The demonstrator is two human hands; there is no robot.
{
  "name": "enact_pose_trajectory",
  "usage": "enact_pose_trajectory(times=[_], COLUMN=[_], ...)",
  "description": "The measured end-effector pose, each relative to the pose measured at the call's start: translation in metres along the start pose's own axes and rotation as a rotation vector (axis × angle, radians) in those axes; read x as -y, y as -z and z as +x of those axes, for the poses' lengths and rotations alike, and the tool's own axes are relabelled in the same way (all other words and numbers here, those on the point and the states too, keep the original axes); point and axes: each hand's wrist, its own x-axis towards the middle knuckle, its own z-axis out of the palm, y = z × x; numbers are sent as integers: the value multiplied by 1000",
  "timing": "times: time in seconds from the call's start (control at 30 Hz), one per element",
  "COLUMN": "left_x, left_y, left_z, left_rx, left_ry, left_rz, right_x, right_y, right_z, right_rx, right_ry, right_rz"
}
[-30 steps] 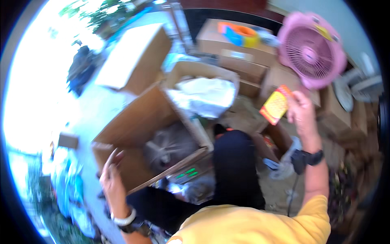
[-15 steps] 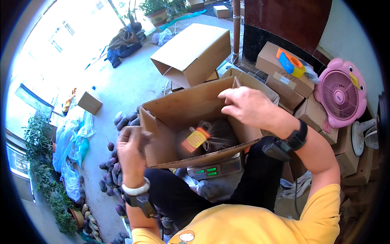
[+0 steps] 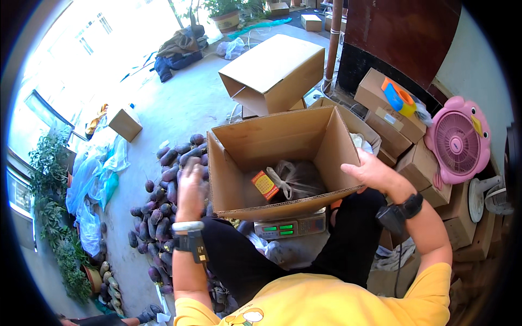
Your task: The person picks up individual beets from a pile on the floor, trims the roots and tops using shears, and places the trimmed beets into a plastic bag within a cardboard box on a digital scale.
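An open cardboard box (image 3: 272, 135) sits in front of me on a digital scale (image 3: 292, 225) with lit green displays. Inside it lies a tied, see-through plastic bag (image 3: 304, 179) with dark contents. A small orange-and-yellow card or packet (image 3: 265, 185) rests beside the bag's knot. My left hand (image 3: 191, 190), slightly blurred, is held upright along the outside of the box's left wall, fingers stretched out and holding nothing. At the right front corner, my right hand (image 3: 375, 171) grips the box wall with the thumb over the edge; its other fingers are partly hidden.
Many dark purple root vegetables (image 3: 157, 217) cover the floor on the left. Beyond the box stands another large carton (image 3: 272, 65). Stacked cartons (image 3: 389, 130) and a pink fan (image 3: 457, 141) crowd the right side. Plastic sheeting (image 3: 98, 179) lies near the plants (image 3: 49, 179).
The card, blurred in mid-fall before, now lies still in the box. My left hand has straightened its fingers beside the wall. My right hand has come down onto the box's right edge.
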Motion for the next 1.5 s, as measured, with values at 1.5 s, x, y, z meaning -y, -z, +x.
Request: enact_pose_trajectory(times=[1.5], left_x=[-69], left_y=[-107], left_z=[-99], left_rx=[843], left_ry=[-1043], left_rz=[1162], right_x=[31], right_y=[2], right_z=[83], right_rx=[-99], right_ry=[222], right_rz=[27])
